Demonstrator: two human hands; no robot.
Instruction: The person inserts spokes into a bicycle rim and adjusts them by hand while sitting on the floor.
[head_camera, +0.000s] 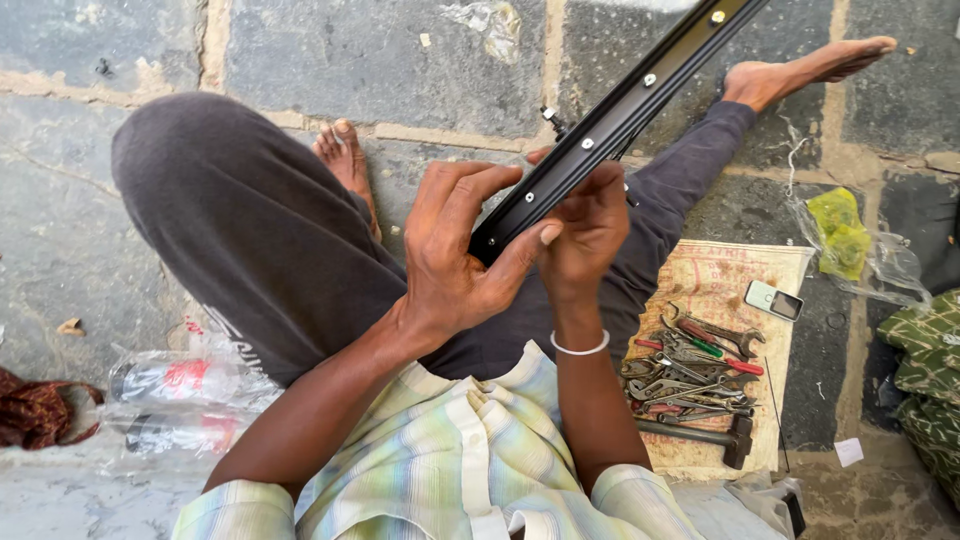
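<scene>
A black bicycle wheel rim (620, 110) with silver spoke nipples runs from the top right down to my hands. My left hand (455, 255) wraps around the rim's near part, thumb pressed along its edge. My right hand (585, 230), with a white bangle on the wrist, grips the same part of the rim from the right, fingers curled over it. I sit on a stone floor with legs in dark trousers (250, 220) and bare feet spread under the rim.
A pile of spanners, screwdrivers and a hammer (700, 380) lies on a worn sack at my right. A small phone (773, 300) rests on the sack's far edge. Plastic bottles (170, 400) lie at left. A plastic bag with green contents (845, 240) sits at right.
</scene>
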